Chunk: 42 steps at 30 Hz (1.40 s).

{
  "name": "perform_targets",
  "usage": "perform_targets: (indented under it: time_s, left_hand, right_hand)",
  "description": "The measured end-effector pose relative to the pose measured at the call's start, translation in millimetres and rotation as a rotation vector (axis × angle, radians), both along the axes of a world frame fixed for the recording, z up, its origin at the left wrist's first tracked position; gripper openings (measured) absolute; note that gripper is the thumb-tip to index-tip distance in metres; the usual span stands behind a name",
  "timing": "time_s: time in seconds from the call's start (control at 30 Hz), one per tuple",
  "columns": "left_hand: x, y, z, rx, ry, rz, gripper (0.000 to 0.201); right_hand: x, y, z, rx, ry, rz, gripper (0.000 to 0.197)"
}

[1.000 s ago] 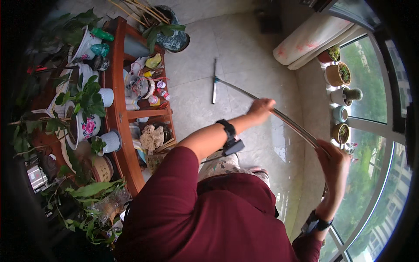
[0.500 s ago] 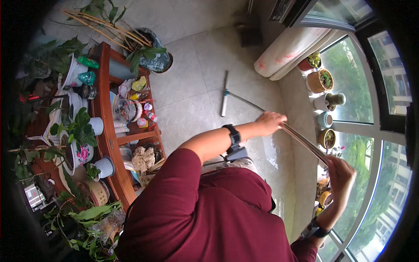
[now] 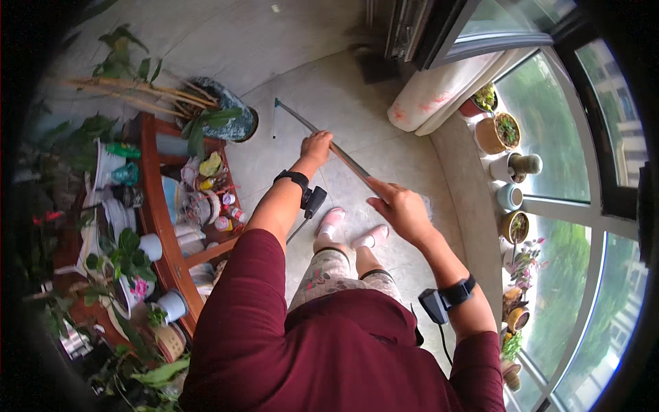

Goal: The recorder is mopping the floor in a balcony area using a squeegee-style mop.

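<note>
The left hand (image 3: 316,147) and right hand (image 3: 405,211) have fingers wrapped around the pole (image 3: 351,162), its head (image 3: 276,104) near the planter (image 3: 233,103).

Floor (image 3: 405,154) bears mottled pot (image 3: 228,98) left of left hand (image 3: 317,147), pink slippers (image 3: 333,218) bodyward of it; shelf (image 3: 154,218), also left, bears bottles (image 3: 238,214).

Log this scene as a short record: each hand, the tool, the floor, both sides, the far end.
Left hand: closed around the pole, nearer its slim head
Right hand: on the pole's near end
Tool: long pole, slanting away to the left
Floor: grey tiles; pink slippers on the feet
Left side: reddish wooden shelf unit
Right side: potted plants by the window, including a round cactus
Far end: mottled planter, pale curtain
</note>
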State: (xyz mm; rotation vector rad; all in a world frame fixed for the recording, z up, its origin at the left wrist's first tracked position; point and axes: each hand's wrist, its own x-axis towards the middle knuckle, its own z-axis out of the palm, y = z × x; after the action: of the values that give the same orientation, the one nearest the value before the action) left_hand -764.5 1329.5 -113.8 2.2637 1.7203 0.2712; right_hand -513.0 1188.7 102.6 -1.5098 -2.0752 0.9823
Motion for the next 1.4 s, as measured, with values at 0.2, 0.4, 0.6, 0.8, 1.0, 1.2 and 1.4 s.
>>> perform_targets:
  time_s: [0.2, 0.4, 0.6, 0.8, 1.0, 1.2, 1.4]
  left_hand:
    - [3, 24, -19, -0.227, 0.201, -0.232, 0.013]
    - [60, -39, -7, -0.361, -0.129, -0.535, 0.009]
    - [127, -104, 75, -0.456, -0.354, -0.801, 0.016]
    - [138, -101, 85, -0.334, -0.374, -0.893, 0.017]
    - [82, -29, 34, -0.297, -0.210, -0.704, 0.014]
    - [7, 38, -6, -0.366, 0.171, -0.363, 0.019]
    - [13, 39, 5, -0.346, 0.143, -0.421, 0.023]
  right_hand:
    - [-6, 6, -23, -0.071, -0.072, -0.124, 0.035]
    - [39, -47, 56, -0.200, -0.041, -0.415, 0.024]
    - [41, -117, 162, -0.186, -0.077, -0.724, 0.017]
    - [35, -128, 163, -0.127, -0.071, -0.722, 0.016]
    - [6, -79, 86, -0.230, 0.075, -0.686, 0.022]
    - [-48, -10, 15, -0.224, 0.081, -0.410, 0.032]
    - [-45, -10, 28, -0.100, -0.057, -0.425, 0.028]
